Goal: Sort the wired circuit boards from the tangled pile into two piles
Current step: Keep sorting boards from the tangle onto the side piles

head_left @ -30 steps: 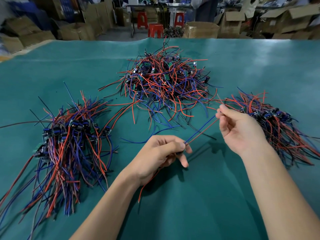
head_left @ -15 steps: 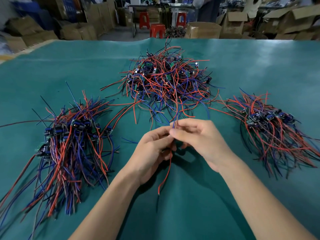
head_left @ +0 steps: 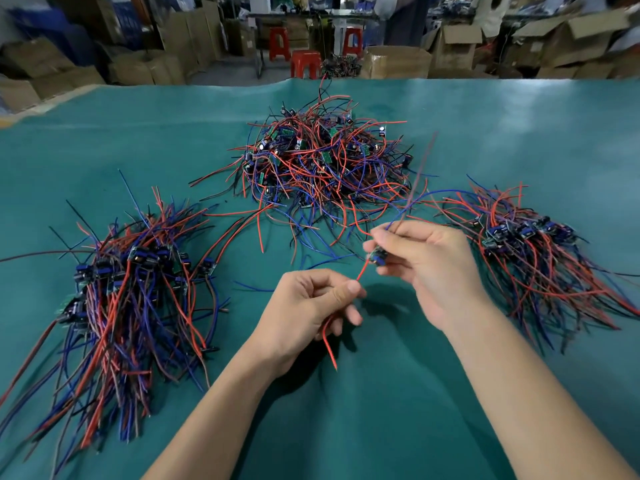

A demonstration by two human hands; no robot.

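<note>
One wired circuit board (head_left: 377,257), half a second ago hidden between joined hands, now sits pinched in the right hand (head_left: 427,268); the left hand (head_left: 311,308) grips its red lead (head_left: 329,341). Straightened, it seems ready for the sorted pile (head_left: 526,251) right of that hand.

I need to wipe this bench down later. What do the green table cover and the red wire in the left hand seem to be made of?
Green table cover: looks like smooth vinyl or rubber sheet, with soft glare and a rippled far edge. Red wire: flexible plastic-looking insulation, bending between both hands.
</note>
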